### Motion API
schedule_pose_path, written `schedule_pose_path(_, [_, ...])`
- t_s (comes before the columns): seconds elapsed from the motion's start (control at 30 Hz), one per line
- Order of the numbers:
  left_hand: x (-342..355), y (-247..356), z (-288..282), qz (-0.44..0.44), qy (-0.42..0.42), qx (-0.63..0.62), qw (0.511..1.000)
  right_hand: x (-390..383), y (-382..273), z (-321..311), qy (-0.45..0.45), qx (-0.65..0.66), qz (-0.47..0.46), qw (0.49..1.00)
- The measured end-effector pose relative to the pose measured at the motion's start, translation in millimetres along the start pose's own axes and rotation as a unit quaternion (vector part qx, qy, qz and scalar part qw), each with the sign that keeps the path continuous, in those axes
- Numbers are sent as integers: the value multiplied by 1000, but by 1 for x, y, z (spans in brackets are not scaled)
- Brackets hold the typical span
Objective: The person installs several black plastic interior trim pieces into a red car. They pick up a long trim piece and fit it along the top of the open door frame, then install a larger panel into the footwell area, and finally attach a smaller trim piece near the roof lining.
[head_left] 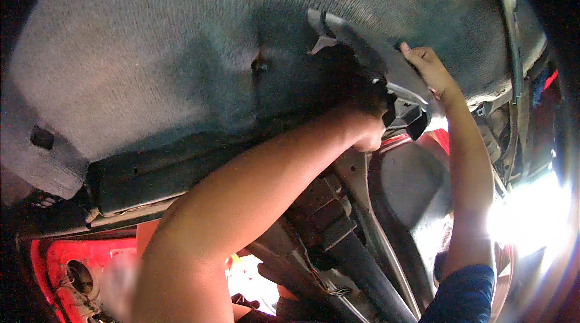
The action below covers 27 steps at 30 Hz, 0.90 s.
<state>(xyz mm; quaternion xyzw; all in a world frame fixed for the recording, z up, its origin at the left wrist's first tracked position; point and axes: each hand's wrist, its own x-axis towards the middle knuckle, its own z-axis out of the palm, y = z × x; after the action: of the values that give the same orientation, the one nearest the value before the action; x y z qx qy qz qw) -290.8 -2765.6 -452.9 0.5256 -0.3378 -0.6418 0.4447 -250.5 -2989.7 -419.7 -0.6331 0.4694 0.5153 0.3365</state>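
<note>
A long, curved grey plastic trim panel (pixel 402 72) lies against the grey ribbed carpet (pixel 163 39), its clips and hollow underside showing at the lower end. My right hand (pixel 430 70) grips the panel's right edge, thumb up along the edge and fingers curled. Close to the panel's lower end, my left hand (pixel 365 131) is bent and closed in deep shadow. Its fingertips are hidden, so what they hold cannot be made out. A dark gap opens in the carpet beside the panel's left side.
Below my left forearm runs a dark plastic sill piece (pixel 151 184). Metal bars (pixel 368 214) and loose wires (pixel 335 290) sit between my arms. A red body panel (pixel 57 262) shows at lower left, partly blurred. Bright light glares at right, near a black hanging strip (pixel 515 51).
</note>
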Motion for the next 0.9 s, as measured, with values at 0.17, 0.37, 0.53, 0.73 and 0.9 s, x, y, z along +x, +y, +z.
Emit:
schedule_pose_path(0.17, [-29, 17, -18, 51, -24, 15, 998, 6, 2, -1, 6, -55, -9, 998])
schedule_pose_path(0.37, [-52, 25, -10, 34, 58, -24, 997, 2, 3, -2, -6, -24, -3, 1000])
schedule_pose_path(0.53, [-79, 21, -11, 34, 98, 106, 989, -1, -4, 0, -6, -70, 18, 997])
schedule_pose_path(0.73, [-90, 16, -20, 67, 92, 106, 988, 10, 12, -2, 7, -75, -25, 997])
schedule_pose_path(0.9, [-101, 17, -44, 29, -11, 14, 999, 9, 17, -7, -2, -90, 9, 996])
